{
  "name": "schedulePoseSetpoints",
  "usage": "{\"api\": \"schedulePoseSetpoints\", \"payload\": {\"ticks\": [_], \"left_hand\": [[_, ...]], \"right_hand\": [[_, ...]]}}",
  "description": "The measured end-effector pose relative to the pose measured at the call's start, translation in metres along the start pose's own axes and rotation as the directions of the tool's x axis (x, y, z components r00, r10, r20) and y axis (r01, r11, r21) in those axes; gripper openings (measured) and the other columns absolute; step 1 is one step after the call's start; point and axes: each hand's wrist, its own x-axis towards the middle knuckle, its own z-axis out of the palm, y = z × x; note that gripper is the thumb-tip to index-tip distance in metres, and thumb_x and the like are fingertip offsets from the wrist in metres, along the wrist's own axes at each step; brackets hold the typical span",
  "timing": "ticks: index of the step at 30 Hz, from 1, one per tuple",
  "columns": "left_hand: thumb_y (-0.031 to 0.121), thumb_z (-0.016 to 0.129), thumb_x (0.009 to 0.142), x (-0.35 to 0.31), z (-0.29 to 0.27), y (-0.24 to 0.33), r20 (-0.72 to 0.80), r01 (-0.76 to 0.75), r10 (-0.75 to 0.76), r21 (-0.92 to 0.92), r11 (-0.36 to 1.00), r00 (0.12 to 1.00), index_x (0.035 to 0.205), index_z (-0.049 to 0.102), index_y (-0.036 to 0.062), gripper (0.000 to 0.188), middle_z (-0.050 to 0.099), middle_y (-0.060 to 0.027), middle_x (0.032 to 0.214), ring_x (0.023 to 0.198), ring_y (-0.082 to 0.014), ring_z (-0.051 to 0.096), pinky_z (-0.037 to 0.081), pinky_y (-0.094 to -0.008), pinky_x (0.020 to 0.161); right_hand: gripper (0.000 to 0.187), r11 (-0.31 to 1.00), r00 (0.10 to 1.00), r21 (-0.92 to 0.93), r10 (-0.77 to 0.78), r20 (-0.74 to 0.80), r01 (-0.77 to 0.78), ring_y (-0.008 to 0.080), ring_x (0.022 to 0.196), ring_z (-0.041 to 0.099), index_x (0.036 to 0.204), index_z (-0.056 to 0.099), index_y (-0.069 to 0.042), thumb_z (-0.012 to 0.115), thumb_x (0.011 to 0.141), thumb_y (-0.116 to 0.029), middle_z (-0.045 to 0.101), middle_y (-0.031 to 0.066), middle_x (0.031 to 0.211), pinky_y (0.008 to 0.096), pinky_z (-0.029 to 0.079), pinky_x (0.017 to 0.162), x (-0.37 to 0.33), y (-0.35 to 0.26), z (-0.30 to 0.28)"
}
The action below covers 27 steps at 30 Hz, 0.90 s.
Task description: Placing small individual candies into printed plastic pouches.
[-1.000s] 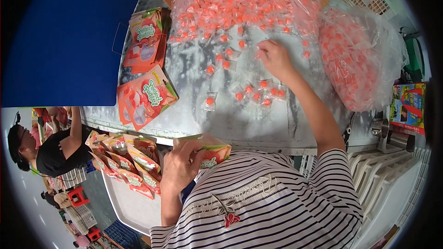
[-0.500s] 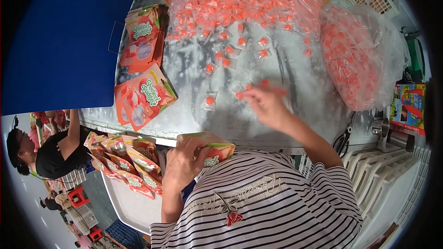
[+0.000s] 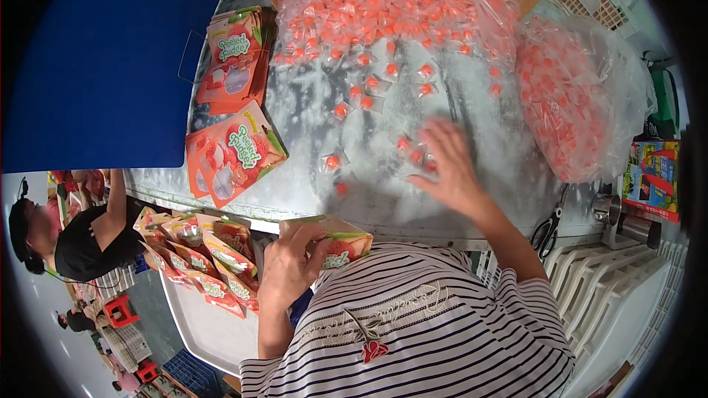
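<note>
Near the table's front edge, my left hand [image 3: 290, 262] grips a red and green candy pouch [image 3: 346, 245] upright by its side, its top facing the table. Further right, my right hand [image 3: 451, 169] lies over the tabletop with fingers stretched apart, somewhat smeared by motion. Beside its fingers are a few wrapped orange-red candies [image 3: 403, 144], partly under the hand. Between the two hands, one wrapped candy [image 3: 332, 163] and another closer to the edge [image 3: 341, 189] lie loose. More single candies [image 3: 366, 103] are scattered toward the back.
A box lined with clear plastic holds a heap of candies [image 3: 383, 11] at the back. A bulging candy bag [image 3: 564, 96] stands right, scissors [image 3: 546, 234] below it. Flat pouches [image 3: 240, 151] are stacked left, filled ones [image 3: 199, 250] on a white tray [image 3: 214, 335]. A co-worker [image 3: 81, 243] is at left.
My right hand has moved right and its fingers have spread. A candy now lies near the table edge by the pouch. My left hand keeps its grip on the pouch.
</note>
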Motion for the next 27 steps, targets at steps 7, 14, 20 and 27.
{"api": "schedulePoseSetpoints", "payload": {"ticks": [7,14,20,27], "left_hand": [[0.006,0.072,0.078,0.006,0.001,0.006,-0.01,-0.086,0.086,0.016,0.996,0.996,0.099,0.066,0.0027,0.022,0.066,-0.0124,0.08,0.059,-0.0232,0.064,0.05,-0.0317,0.055],[0.003,0.071,0.078,0.003,-0.005,0.013,-0.05,-0.12,0.12,0.004,0.993,0.992,0.093,0.065,0.0003,0.017,0.067,-0.0116,0.086,0.058,-0.0216,0.062,0.05,-0.0293,0.055],[0.005,0.071,0.078,0.011,-0.015,0.026,-0.077,-0.126,0.125,0.004,0.992,0.989,0.091,0.063,0.0017,0.016,0.068,-0.0102,0.093,0.069,-0.0255,0.063,0.052,-0.034,0.059],[0.005,0.07,0.079,0.034,-0.008,0.026,-0.07,-0.296,0.3,0.058,0.953,0.951,0.092,0.063,0.0018,0.016,0.067,-0.0135,0.097,0.073,-0.0324,0.065,0.053,-0.0373,0.064]], "right_hand": [[0.094,0.994,0.996,-0.104,0.027,0.087,-0.018,0.0384,0.138,0.024,0.141,0.04,-0.009,0.08,0.065,-0.048,0.029,0.0179,0.15,0.0515,0.02,0.113,-0.003,0.027,-0.005],[0.05,0.958,0.968,-0.137,-0.248,0.043,0.251,0.0351,0.127,0.039,0.119,0.06,-0.012,0.073,0.076,-0.035,0.045,0.0138,0.135,0.0492,0.029,0.108,0.017,0.023,0.024],[0.024,0.966,0.963,-0.124,-0.241,-0.119,0.226,0.0251,0.091,0.058,0.102,0.065,-0.011,0.071,0.08,-0.019,0.059,0.0062,0.11,0.0349,0.051,0.072,0.009,0.028,0.037],[0.019,0.053,0.775,0.918,0.557,0.3,-0.393,0.0078,0.061,0.058,0.096,0.065,-0.006,0.066,0.091,-0.024,0.064,0.0013,0.081,0.0202,0.038,0.044,0.038,-0.021,0.0]]}}
